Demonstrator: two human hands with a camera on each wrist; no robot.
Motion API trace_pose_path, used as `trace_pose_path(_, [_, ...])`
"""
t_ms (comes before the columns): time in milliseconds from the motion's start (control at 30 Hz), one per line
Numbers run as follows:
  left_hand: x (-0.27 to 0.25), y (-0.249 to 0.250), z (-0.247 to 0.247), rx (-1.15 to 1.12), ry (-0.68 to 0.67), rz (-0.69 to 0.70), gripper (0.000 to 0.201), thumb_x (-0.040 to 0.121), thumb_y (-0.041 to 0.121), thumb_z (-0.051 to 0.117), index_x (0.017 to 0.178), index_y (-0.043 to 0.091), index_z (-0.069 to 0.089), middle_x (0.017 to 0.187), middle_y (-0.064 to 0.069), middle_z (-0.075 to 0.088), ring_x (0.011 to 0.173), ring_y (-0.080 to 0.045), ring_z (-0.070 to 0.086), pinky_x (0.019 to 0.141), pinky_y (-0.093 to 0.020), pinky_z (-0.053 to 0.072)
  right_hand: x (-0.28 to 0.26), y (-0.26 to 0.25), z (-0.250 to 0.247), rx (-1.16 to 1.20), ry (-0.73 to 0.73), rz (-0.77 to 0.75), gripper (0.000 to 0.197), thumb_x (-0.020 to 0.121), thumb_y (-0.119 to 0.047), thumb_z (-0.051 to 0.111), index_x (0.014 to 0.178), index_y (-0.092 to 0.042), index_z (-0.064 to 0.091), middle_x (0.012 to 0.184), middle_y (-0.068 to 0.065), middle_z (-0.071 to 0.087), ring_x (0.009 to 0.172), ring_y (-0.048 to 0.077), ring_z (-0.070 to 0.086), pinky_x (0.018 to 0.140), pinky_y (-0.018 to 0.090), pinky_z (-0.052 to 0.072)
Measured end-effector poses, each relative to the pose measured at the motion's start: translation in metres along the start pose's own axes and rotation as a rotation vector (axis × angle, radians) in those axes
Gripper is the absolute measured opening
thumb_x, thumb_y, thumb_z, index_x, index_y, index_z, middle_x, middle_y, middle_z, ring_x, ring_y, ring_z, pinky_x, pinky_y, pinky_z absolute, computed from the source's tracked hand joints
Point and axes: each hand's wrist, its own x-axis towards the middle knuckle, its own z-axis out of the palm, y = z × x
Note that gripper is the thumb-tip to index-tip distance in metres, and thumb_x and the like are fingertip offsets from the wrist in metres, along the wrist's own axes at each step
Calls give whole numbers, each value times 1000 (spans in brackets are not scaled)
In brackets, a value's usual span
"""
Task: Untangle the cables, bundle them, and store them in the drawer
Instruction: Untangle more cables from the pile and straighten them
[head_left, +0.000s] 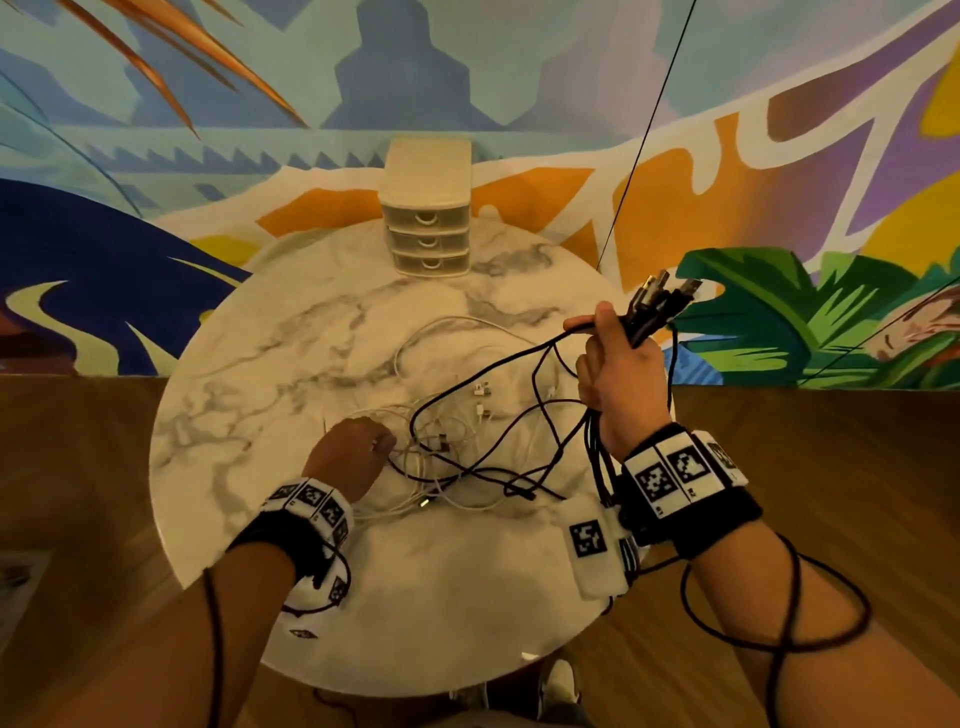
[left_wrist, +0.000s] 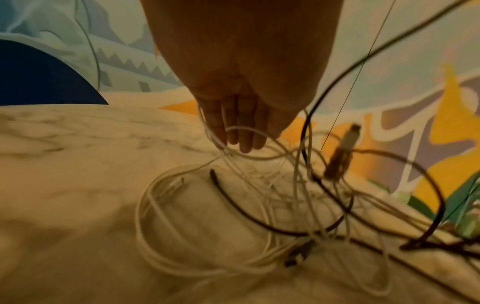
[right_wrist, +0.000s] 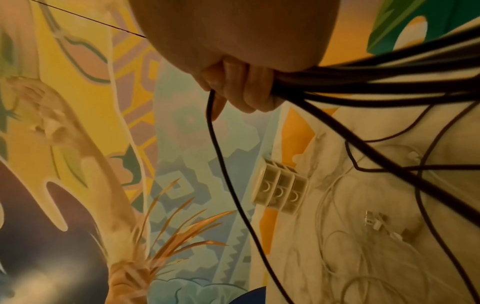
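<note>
Your right hand (head_left: 621, 374), at the right of the head view, is fisted around a bunch of black cables (head_left: 657, 312); their plugs stick out above your fist and the strands hang below your wrist, one trailing left onto the table. Your left hand (head_left: 348, 457), lower centre, rests on the tangle with straight fingers (left_wrist: 244, 131) reaching into loops of white cables (head_left: 441, 332), gripping nothing that shows. The tangle of black and white leads lies mid-table on the round marble table (head_left: 218, 415). The small drawer unit (head_left: 427, 208) stands at the table's far edge, upper centre, all three drawers closed
</note>
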Motion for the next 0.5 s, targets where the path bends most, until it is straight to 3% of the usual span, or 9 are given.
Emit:
trace_pose_path(100, [-11, 15, -18, -113, 367, 66, 23, 81, 32, 51, 79, 16, 67, 84, -4, 68, 76, -27, 62, 66, -33, 49, 0, 0, -2, -32, -15, 5, 41, 100, -31, 44, 70, -16, 68, 40, -8, 23, 33, 6, 16, 35, 15, 14])
trace_pose_path(167, [-21, 47, -31, -251, 518, 210, 21, 80, 37, 52, 84, 19, 62, 78, 4, 60, 66, -16, 56, 58, -25, 44, -1, 1, 1, -36, -33, 13, 41, 100, -30, 43, 70, -15, 68, 40, -8, 23, 33, 6, 16, 35, 15, 14])
trace_pose_path(233, [-22, 80, -29, -239, 380, 249, 22, 84, 42, 58, 98, 24, 59, 79, 8, 53, 67, -11, 51, 58, -24, 39, -4, 2, 7, -36, -60, 30, 45, 100, -30, 43, 65, -17, 69, 39, -8, 23, 32, 6, 16, 35, 15, 14])
trace_pose_path(367, [-2, 93, 2, -16, 40, 4, 26, 94, 40, 43, 81, 22, 57, 84, -4, 65, 82, -26, 62, 65, -30, 42, -11, -6, 8, -60, -128, 15, 42, 100, -31, 41, 73, -10, 66, 39, -8, 22, 32, 6, 16, 35, 15, 14])
trace_pose_path(433, [3, 74, 8, -11, 14, -97, 29, 95, 39, 40, 87, 20, 61, 90, -8, 67, 84, -28, 62, 64, -29, 41, -10, -17, -2, -84, -105, -12, 42, 101, -31, 41, 76, -7, 65, 38, -8, 22, 31, 6, 16, 35, 15, 14])
trace_pose_path(500, [5, 53, 5, -12, 79, -132, 30, 96, 38, 41, 91, 18, 62, 92, -10, 67, 86, -31, 62, 65, -30, 43, -9, -26, -16, -97, -37, -30, 42, 100, -31, 42, 77, -6, 66, 39, -8, 21, 31, 6, 16, 35, 14, 15])
